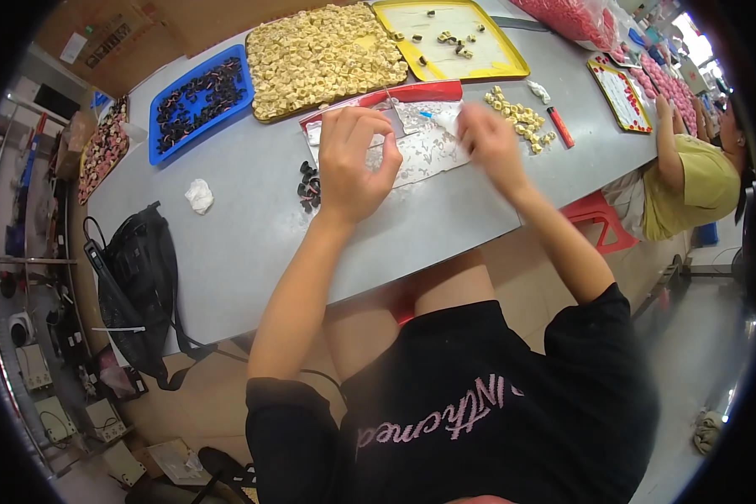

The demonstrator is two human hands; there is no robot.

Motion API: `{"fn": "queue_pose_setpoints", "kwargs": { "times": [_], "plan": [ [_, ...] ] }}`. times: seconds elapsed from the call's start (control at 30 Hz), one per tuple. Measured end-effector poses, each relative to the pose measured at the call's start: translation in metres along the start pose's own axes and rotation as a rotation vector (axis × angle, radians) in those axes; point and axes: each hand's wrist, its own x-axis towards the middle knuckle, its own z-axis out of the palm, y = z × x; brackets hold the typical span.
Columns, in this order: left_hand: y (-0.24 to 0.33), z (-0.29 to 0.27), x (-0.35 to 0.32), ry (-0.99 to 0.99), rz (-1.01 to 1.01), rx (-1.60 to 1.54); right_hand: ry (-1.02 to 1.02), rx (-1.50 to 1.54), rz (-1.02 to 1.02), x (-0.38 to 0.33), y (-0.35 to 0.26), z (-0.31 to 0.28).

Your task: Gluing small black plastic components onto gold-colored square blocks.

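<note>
My left hand hovers over the left part of a white, marked work sheet with a red far edge. Its fingers curl round to meet the thumb in a pinch; anything between the tips is too small to make out. To the right, my right hand is smeared by motion, its fingers closed round a white tube with a blue tip, which points left toward the left hand. Beside the left wrist lies a small heap of black pieces. Small cream pieces are scattered right of the sheet.
Beyond the sheet stand a blue tray of dark pieces, a tray heaped with cream pieces, and a yellow-rimmed tray. A red tube, crumpled tissue and black bag lie around. Another person sits right.
</note>
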Motion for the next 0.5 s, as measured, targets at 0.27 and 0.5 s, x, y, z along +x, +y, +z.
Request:
{"fn": "queue_pose_setpoints", "kwargs": {
  "times": [0.27,0.5],
  "plan": [
    [-0.005,0.004,0.001,0.001,-0.030,0.020,0.070,-0.725,-0.121,0.170,0.060,-0.060],
    [-0.011,-0.002,0.001,0.012,-0.061,0.027,0.282,-1.156,-0.146,0.184,0.059,-0.089]
  ]
}}
